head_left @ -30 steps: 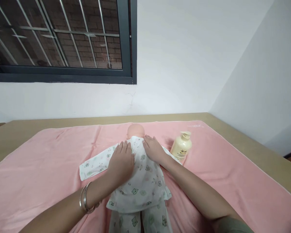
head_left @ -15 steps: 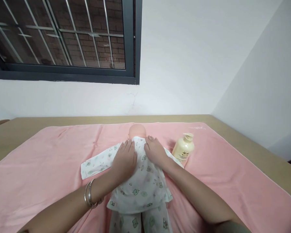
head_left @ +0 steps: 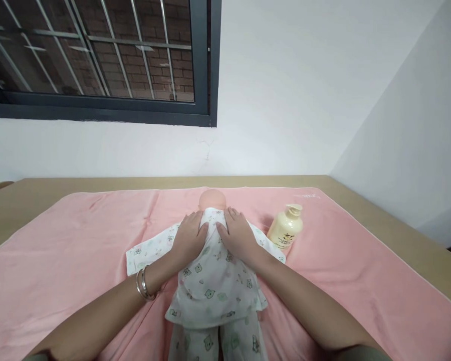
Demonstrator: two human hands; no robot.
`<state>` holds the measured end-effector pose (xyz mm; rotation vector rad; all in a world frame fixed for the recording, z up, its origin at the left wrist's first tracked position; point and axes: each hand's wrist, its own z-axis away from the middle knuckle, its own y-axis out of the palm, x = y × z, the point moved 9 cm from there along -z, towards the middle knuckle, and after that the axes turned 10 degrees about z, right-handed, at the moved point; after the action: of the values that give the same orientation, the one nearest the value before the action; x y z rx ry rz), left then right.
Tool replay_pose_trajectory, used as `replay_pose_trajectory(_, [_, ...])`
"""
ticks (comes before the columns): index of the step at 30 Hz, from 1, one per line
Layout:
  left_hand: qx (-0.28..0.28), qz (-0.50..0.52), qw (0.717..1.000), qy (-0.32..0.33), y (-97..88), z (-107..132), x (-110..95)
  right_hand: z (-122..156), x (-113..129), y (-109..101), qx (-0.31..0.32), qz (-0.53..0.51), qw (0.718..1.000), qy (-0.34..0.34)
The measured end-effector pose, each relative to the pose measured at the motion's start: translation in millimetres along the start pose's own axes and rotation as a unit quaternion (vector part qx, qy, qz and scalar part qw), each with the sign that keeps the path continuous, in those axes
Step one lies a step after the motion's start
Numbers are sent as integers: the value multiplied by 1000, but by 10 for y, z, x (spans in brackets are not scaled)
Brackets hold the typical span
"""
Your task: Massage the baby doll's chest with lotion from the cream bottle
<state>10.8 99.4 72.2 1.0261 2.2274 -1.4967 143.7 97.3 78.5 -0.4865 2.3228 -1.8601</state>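
Observation:
A baby doll lies with the back of its bald head showing, dressed in a white printed top and matching trousers. Flat on the upper left of its back rests my left hand, thumb apart from the fingers. My right hand lies likewise on the upper right, fingers up at the shoulder and thumb pointing inward. Both hands are open and press on the cloth without gripping it. The doll's sleeves stretch out to either side, and its feet are out of view.
A cream pump bottle stands just right of the doll's right sleeve. Beneath everything is a pink blanket over a wooden surface. Behind rise a white wall and a dark-framed window with bars.
My left hand has shifted slightly outward, and both thumbs now spread inward across the doll's upper back. The top has wrinkled a little between them.

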Motion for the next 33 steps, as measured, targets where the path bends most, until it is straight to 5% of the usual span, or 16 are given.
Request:
replay_pose_trajectory(9, [-12,-19,1000,15,20,38,-1,8,-10,43,-39,3,999,-3])
replay_pose_trajectory(15, [-35,-116,990,70,11,217,-210,-101,-77,-62,-22,-16,999,-23])
replay_pose_trajectory(19, [-12,-91,994,61,-6,146,-180,-135,-137,-58,7,3,1000,0])
replay_pose_trajectory(24, [90,32,995,9,-26,-125,40,339,374,-175,-33,50,994,-88])
replay_pose_trajectory(27, [93,16,996,6,-54,-113,32,486,545,-229,-24,29,989,-144])
replay_pose_trajectory(33, [22,-84,994,70,43,348,-337,-73,-197,-72,44,42,997,35])
